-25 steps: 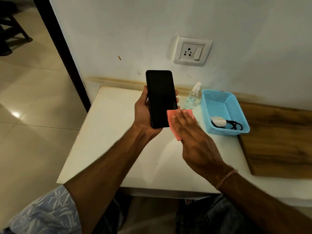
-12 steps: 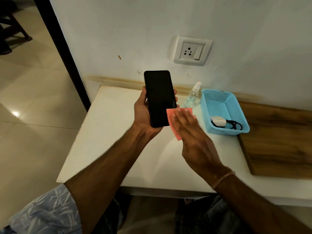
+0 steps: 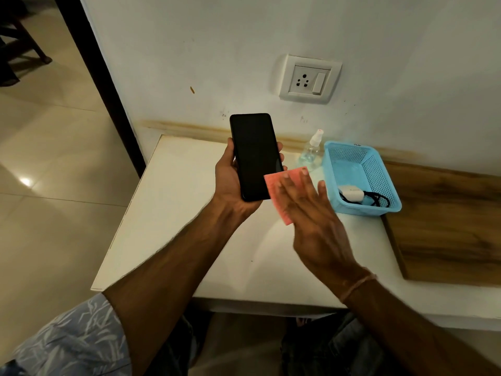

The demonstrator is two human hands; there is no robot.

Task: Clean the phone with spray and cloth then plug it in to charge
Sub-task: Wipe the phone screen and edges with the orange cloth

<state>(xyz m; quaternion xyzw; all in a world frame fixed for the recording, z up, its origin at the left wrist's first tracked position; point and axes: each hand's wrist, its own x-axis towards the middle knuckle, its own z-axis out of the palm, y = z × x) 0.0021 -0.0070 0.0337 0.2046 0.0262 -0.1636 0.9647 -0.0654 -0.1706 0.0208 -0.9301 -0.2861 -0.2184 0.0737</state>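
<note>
The left hand [image 3: 230, 183] holds the phone [image 3: 256, 156] upright above the white surface [image 3: 176, 213], over its back-left part. The thumb lies along the phone's left side and the fingertips wrap round its right side. The phone's dark screen faces the camera. A pink cloth [image 3: 278, 188] overlaps the lower right edge of the phone. The right hand [image 3: 311, 213] lies flat on the cloth with its fingers straight and spread, gripping nothing. A wall socket [image 3: 310, 78] with a switch is mounted above the back edge of the surface. A clear spray bottle [image 3: 311, 151] stands upright at the back edge, just to the left of a blue basket [image 3: 349, 156]. The basket contains a white charger [image 3: 351, 192] and a black cable [image 3: 379, 200], both at its front end. A wooden board [image 3: 447, 218] covers the right end of the surface, just beside the basket.
</note>
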